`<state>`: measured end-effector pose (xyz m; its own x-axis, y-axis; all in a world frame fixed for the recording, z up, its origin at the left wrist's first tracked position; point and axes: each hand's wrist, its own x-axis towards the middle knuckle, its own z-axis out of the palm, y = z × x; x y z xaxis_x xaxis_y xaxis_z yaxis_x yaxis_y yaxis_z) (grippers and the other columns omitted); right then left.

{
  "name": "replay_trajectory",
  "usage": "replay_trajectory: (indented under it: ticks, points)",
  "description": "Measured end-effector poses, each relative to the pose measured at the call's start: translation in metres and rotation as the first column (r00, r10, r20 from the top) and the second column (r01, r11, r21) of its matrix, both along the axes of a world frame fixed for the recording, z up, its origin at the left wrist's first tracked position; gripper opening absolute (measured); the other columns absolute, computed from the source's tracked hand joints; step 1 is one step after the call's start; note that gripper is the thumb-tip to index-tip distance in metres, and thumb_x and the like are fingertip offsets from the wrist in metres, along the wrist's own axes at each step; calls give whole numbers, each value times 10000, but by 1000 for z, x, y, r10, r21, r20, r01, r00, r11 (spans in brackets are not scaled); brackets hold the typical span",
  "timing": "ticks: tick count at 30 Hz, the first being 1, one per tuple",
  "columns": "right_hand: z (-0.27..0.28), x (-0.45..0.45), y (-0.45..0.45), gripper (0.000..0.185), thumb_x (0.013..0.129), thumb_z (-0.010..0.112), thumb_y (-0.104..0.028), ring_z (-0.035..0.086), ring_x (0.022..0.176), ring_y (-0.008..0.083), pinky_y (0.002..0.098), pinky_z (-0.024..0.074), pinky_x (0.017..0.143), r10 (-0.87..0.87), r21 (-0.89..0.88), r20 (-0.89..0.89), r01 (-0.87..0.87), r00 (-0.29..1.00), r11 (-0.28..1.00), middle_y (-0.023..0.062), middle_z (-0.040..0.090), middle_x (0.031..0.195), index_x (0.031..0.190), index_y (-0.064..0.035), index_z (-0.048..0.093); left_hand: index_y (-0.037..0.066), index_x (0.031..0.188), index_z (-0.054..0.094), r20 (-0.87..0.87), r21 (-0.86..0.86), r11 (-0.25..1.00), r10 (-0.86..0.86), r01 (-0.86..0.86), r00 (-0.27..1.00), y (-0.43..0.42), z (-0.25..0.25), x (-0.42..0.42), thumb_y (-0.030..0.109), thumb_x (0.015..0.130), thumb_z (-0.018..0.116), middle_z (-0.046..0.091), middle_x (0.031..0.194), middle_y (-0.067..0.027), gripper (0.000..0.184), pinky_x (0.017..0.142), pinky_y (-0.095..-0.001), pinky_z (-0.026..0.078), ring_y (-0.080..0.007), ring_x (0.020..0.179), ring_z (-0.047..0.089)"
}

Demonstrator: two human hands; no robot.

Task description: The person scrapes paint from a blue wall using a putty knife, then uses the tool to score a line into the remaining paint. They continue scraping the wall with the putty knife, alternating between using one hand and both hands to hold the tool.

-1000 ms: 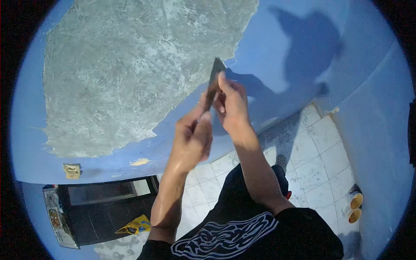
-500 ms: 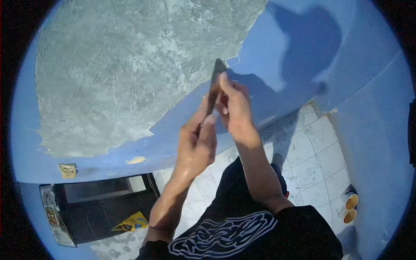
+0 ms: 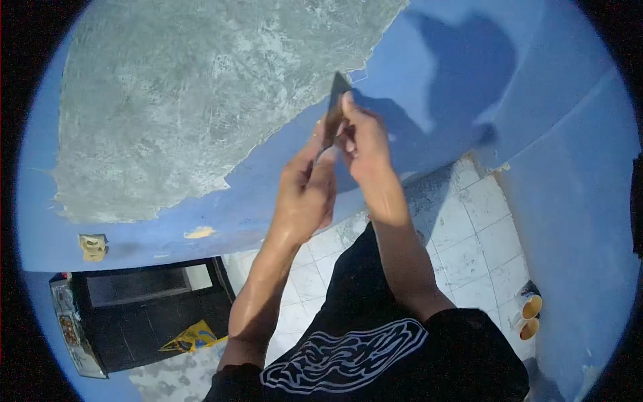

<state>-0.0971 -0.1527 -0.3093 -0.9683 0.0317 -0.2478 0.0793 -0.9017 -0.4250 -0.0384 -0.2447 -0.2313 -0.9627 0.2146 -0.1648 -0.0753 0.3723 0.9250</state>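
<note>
A dark, flat, pointed blade (image 3: 337, 100) stands tip up between my two hands, in front of a blue wall (image 3: 268, 157). My left hand (image 3: 307, 194) is closed round its lower end, at centre. On the right, my right hand (image 3: 366, 137) pinches the blade near its upper part, thumb up along the edge and fingers curled. Behind the tip, the lower edge of a rough grey plaster patch (image 3: 174, 107) meets the blue paint. Whether the tip touches the wall I cannot tell.
A black cabinet (image 3: 120, 335) with a yellow packet (image 3: 194, 337) stands at lower left. A beige wall fitting (image 3: 93, 247) is above it. White floor tiles (image 3: 479, 251) lie below. Two yellow-orange round objects (image 3: 531, 307) are at lower right. Shadows fall on the wall.
Both hands and the blade have shifted slightly upward in view. The wall patch, cabinet and floor have also shifted as the camera view moved. My grip looks the same.
</note>
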Motion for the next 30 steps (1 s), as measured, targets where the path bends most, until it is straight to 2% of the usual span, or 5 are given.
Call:
replay_trajectory:
  ticks: [5, 16, 18, 23, 30]
  points:
    - [6, 0, 8, 338, 931, 641, -298, 362, 416, 99, 271, 268, 403, -22, -42, 26, 23, 999, 999, -7, 506, 569, 682, -81, 569, 139, 1483, 350, 0, 23, 999, 32, -32, 999, 4, -3, 2, 186, 1011, 451, 357, 526, 51, 485, 320, -243, 264, -53, 373, 308]
    - [8, 1, -8, 375, 929, 641, -327, 371, 436, 97, 259, 279, 414, -41, 29, 52, 40, 998, 999, 6, 502, 572, 662, -81, 550, 138, 1473, 369, 45, 15, 1000, 4, -5, 999, -10, 8, 0, 220, 1019, 446, 352, 523, 45, 468, 314, -243, 257, -61, 363, 314]
    - [0, -10, -1, 379, 926, 643, -337, 391, 408, 96, 268, 262, 381, -115, -22, -91, 114, 989, 993, 2, 495, 552, 659, -86, 548, 128, 1467, 379, 37, -5, 1000, 18, -18, 999, -1, 8, -1, 215, 1017, 454, 360, 530, 42, 465, 315, -245, 261, -62, 363, 320]
    - [-7, -8, -13, 363, 930, 641, -326, 385, 385, 97, 243, 232, 353, -55, 4, -91, 56, 994, 998, 13, 514, 564, 687, -67, 567, 85, 1463, 375, 55, -17, 998, 58, -57, 997, -22, 8, 4, 207, 1009, 478, 412, 563, 25, 482, 345, -231, 256, -61, 381, 323]
    - [1, -10, -11, 380, 930, 629, -377, 378, 378, 78, 234, 217, 341, -94, -28, -105, 92, 990, 995, 6, 502, 565, 714, -67, 593, 56, 1418, 449, -308, -260, 964, -26, -58, 951, -22, -2, 12, 198, 1009, 502, 448, 651, 59, 437, 407, -206, 297, -21, 489, 376]
